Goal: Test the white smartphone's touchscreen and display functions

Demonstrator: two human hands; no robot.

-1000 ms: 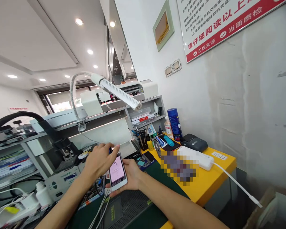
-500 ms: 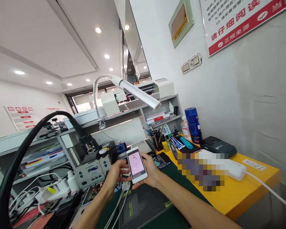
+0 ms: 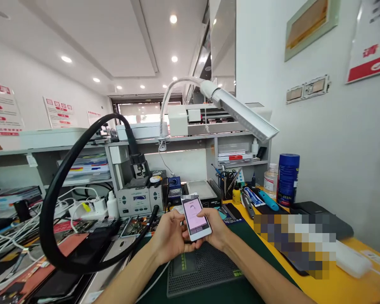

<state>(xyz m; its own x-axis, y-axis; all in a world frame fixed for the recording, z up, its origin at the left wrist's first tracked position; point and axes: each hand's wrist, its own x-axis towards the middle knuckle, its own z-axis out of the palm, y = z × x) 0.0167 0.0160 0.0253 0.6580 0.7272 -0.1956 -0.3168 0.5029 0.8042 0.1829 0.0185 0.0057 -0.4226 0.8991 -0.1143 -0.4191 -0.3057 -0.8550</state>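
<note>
A white phone (image 3: 196,218) with a lit pink screen is held between both my hands above a dark perforated mat (image 3: 205,269) on the green bench mat. My left hand (image 3: 170,236) wraps its left edge, thumb resting near the screen. My right hand (image 3: 218,230) cradles the right side and back of the phone, fingers curled round it.
A thick black hose (image 3: 63,198) arcs over the left of the bench. A grey rework station (image 3: 139,198), cables and a power strip lie left. A white gooseneck lamp (image 3: 240,114) hangs overhead. A blue can (image 3: 287,179), tools and a black box stand on the yellow table at right.
The view has swung left and levelled. My left hand has come down from the top of the phone to grip its left side; the phone stays in both hands.
</note>
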